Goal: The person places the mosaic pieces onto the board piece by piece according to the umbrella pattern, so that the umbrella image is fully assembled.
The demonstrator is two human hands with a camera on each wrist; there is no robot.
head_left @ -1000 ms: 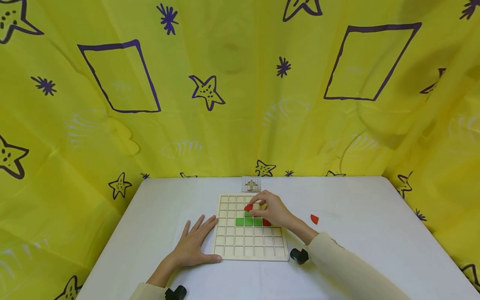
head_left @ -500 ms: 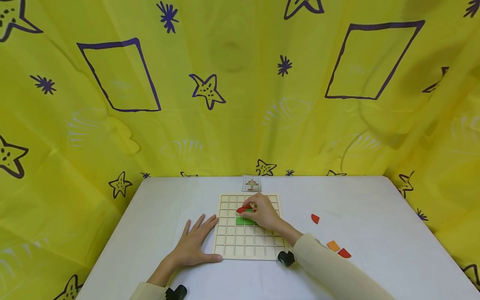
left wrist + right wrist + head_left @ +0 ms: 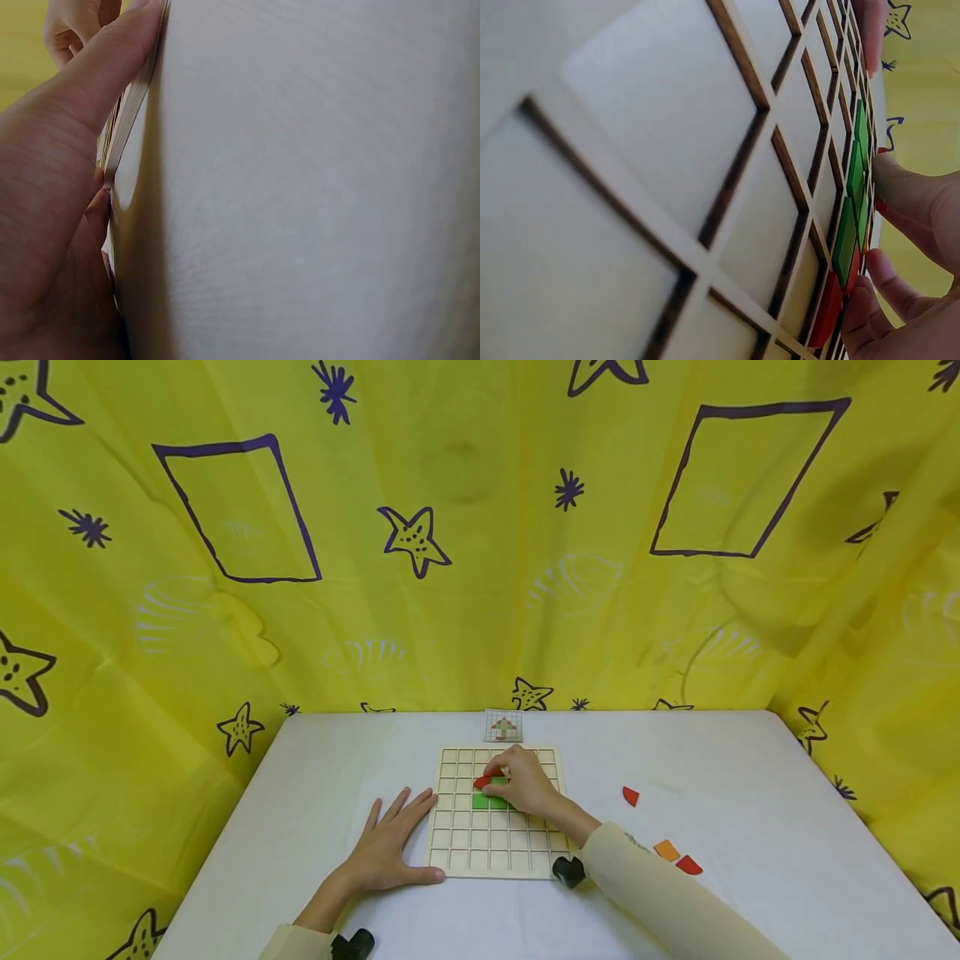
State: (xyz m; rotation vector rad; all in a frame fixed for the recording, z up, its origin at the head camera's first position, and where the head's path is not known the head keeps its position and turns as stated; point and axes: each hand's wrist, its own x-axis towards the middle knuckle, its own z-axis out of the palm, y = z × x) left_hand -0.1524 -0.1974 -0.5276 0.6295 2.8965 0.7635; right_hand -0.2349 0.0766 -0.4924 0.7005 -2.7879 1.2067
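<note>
A wooden grid board (image 3: 489,862) lies on the table with green square tiles (image 3: 489,802) set in its cells. My right hand (image 3: 529,785) is over the board's upper part and pinches a red quarter-round piece (image 3: 481,783) just left of the upper green tile. More red shows under its fingers, partly hidden. In the right wrist view a red tile (image 3: 826,311) sits in a cell beside the green ones. My left hand (image 3: 386,853) rests spread on the table, fingertips against the board's left edge and thumb at its near left corner.
Behind the board lies a small pattern card (image 3: 503,726). To the right on the white table are a red quarter-round piece (image 3: 630,796), an orange square tile (image 3: 666,851) and another red piece (image 3: 689,865). A yellow patterned curtain (image 3: 480,610) encloses the back and sides.
My right hand has shifted left over the board, bringing the red piece to the left of the upper green tile. Its sleeve has uncovered the orange tile and a red piece. The left hand stays put.
</note>
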